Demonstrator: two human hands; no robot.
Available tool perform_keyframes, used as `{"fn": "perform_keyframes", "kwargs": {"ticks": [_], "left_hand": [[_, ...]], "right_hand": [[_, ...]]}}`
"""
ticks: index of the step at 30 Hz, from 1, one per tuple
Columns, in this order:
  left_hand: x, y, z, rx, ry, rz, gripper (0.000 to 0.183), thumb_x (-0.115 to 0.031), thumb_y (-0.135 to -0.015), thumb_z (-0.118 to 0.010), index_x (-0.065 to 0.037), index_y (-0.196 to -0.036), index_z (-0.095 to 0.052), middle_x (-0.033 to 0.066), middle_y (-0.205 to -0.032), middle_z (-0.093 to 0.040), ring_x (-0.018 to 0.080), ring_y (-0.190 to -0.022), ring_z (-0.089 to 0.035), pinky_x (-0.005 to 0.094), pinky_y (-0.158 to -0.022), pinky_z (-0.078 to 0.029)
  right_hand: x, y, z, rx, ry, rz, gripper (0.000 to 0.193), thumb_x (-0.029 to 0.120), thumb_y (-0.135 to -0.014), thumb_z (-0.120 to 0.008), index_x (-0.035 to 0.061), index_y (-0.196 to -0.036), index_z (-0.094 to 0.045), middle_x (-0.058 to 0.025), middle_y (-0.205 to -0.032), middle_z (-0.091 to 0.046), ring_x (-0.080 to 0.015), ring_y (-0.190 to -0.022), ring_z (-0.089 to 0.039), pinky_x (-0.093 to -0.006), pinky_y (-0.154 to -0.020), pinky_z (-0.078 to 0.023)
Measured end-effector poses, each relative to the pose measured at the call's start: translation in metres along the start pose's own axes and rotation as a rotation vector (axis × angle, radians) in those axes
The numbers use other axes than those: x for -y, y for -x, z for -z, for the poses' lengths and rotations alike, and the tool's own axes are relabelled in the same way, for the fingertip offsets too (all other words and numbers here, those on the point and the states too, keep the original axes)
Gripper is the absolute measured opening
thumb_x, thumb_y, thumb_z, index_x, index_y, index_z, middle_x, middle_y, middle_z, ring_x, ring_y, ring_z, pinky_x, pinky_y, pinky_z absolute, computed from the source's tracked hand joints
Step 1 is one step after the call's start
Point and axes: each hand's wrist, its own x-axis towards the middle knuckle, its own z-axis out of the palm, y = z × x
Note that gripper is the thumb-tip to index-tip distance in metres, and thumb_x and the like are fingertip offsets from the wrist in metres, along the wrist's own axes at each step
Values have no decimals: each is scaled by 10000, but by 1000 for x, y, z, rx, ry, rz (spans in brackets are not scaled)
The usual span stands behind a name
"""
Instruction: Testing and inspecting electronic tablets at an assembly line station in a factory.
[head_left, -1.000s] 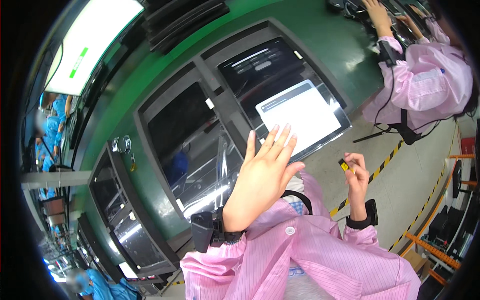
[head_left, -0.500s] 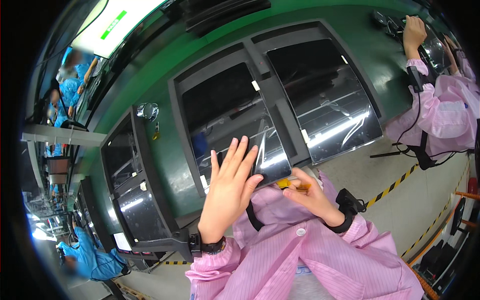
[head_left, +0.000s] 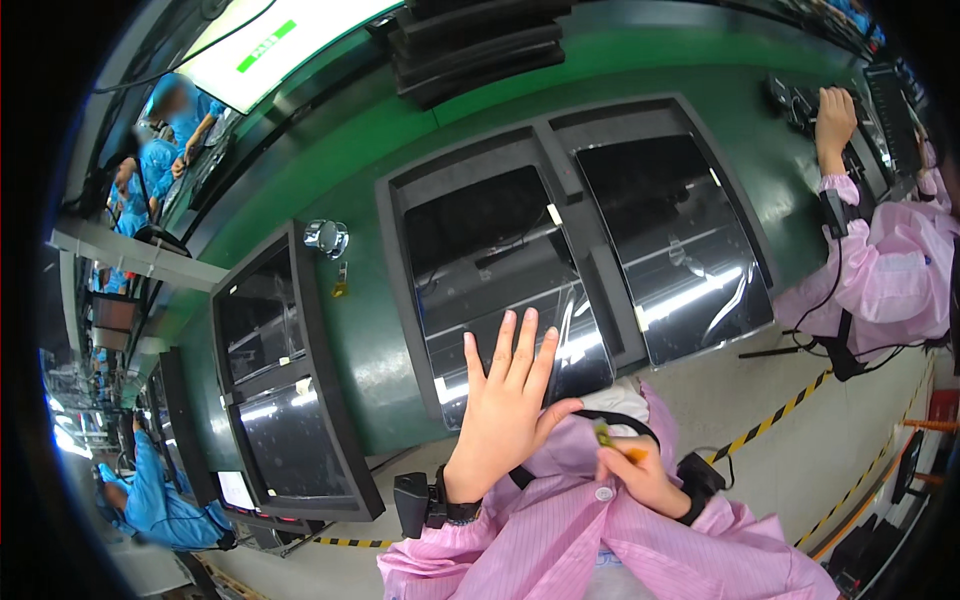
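Note:
My left hand (head_left: 510, 405) is open, its fingers spread over the near end of a glossy black display panel (head_left: 480, 235). Whether the palm presses on the glass I cannot tell. The panel lies in the left bay of a dark grey foam tray (head_left: 395, 190) and reaches past its near edge. Close to my lap, my right hand (head_left: 640, 470) is closed on a small yellow-green thing (head_left: 603, 432), blurred and mostly hidden by the fingers. In the tray's right bay rests a second black panel (head_left: 660, 225) under clear film, with white tabs at its sides.
Another tray of dark panels (head_left: 300, 430) stands at left. A clear round object (head_left: 327, 238) and a small yellow tag (head_left: 340, 285) lie on the green table (head_left: 365, 350). Black trays (head_left: 480, 60) are stacked behind. At right a co-worker in pink (head_left: 890, 250) handles black parts.
My right hand has drawn back from the panel's near edge toward my body with the yellow thing. My left hand's fingers have spread wider. The whole view has shifted.

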Motion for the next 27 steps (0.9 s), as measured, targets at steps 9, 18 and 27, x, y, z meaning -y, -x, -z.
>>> {"fn": "perform_keyframes", "kwargs": {"ticks": [9, 18, 27], "left_hand": [[29, -28, -4, -109, 1, -45, 552, -341, -840, -568, -36, -1282, -440, 176, -1383, -360, 320, -1310, -299, 553, -1055, -175], [-37, -60, 7, -82, 298, -337, 557, -291, -804, -616, -31, -1264, -442, 139, -1317, -425, 268, -1272, -354, 502, -1031, -253], [-63, -107, -54, -68, 189, -373, 562, -304, -861, -520, -76, -1348, -359, 95, -1426, -312, 218, -1326, -279, 486, -1075, -186]], "right_hand": [[65, -61, 106, -578, 505, 553, 240, 176, -955, -390, 30, -789, -484, 10, -715, -475, -71, -676, -402, -205, -606, -315], [60, -79, 112, -704, 374, 615, 262, 166, -952, -406, 6, -793, -539, 33, -640, -411, -36, -565, -326, -203, -514, -245], [45, -84, 159, -945, 344, 639, 280, 203, -965, -391, 34, -772, -505, 37, -650, -376, -48, -585, -311, -211, -551, -248]]}}
